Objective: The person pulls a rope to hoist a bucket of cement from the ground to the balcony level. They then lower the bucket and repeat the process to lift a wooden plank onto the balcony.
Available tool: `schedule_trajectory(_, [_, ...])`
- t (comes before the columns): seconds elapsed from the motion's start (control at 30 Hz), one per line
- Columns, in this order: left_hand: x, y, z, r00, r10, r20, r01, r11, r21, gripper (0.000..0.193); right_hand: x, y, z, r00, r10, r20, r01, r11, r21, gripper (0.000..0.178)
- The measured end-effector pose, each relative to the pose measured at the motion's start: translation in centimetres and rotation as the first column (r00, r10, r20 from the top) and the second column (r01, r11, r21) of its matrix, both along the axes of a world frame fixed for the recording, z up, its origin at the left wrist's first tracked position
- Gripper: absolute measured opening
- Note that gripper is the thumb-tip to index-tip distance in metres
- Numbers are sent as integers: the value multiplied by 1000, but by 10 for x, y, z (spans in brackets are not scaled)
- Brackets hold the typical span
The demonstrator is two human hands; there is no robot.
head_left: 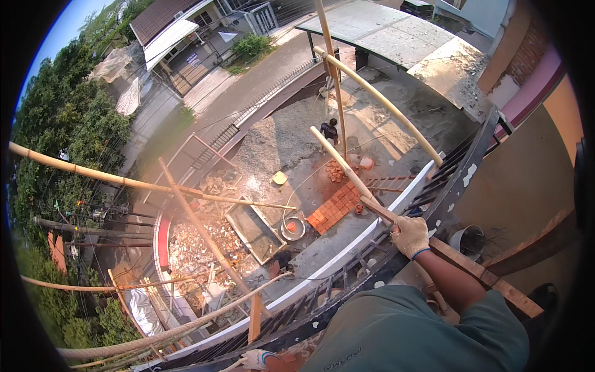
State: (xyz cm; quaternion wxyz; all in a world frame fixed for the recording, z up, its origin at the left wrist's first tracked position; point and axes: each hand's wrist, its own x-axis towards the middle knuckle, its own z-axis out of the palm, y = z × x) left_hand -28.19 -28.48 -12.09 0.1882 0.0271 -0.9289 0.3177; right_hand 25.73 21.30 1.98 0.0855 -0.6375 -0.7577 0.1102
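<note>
My right hand point(410, 236), in a cream knitted work glove, is closed around a wooden beam point(483, 276) above the black metal railing. The beam runs from just past the hand down to the lower right. Just beyond the hand, a thick bamboo pole point(339, 158) slopes away over the yard. At the bottom edge, my left hand point(254, 359) also wears a knitted glove and is partly cut off. It is low beside the railing, near a short upright wooden piece point(255, 317); its fingers are hidden.
A black railing point(462, 167) with a white ledge curves below me. Far down lie stacked orange bricks point(334, 208), a mortar trough point(255, 228), a round basin point(293, 229) and a crouching person point(330, 129). Bamboo poles point(93, 172) and a thick rope point(155, 336) cross the left. A bucket point(466, 240) stands right.
</note>
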Motion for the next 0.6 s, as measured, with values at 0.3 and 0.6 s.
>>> schedule_trajectory(0.3, [16,114,13,978,-194,82,138,886,443,29,3,-1,7,999,-20,-34,20,1000,-17,10])
schedule_trajectory(0.6, [23,81,16,974,-212,82,151,873,463,28,0,3,2,1000,0,-8,0,1000,-22,8])
